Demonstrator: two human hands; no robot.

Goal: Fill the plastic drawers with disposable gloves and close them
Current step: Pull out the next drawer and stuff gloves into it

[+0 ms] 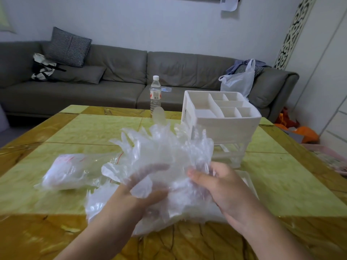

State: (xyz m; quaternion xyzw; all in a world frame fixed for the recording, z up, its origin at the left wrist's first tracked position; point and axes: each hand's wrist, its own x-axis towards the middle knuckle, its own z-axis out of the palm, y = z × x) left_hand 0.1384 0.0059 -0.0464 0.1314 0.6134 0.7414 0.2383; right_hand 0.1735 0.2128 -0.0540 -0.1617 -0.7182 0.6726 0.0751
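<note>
Probably a home living room: grey sofa [120, 79], cushion [68, 46], low table [93, 128].

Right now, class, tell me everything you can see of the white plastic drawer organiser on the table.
The white plastic drawer organiser stands upright on the yellow-green marbled table, right of centre, behind the bunch of clear disposable gloves that partly hides its lower left. Its open top is split by dividers into several compartments, which look empty. Below, clear drawer fronts show faintly; whether they are shut cannot be told. Neither hand touches it.
</note>
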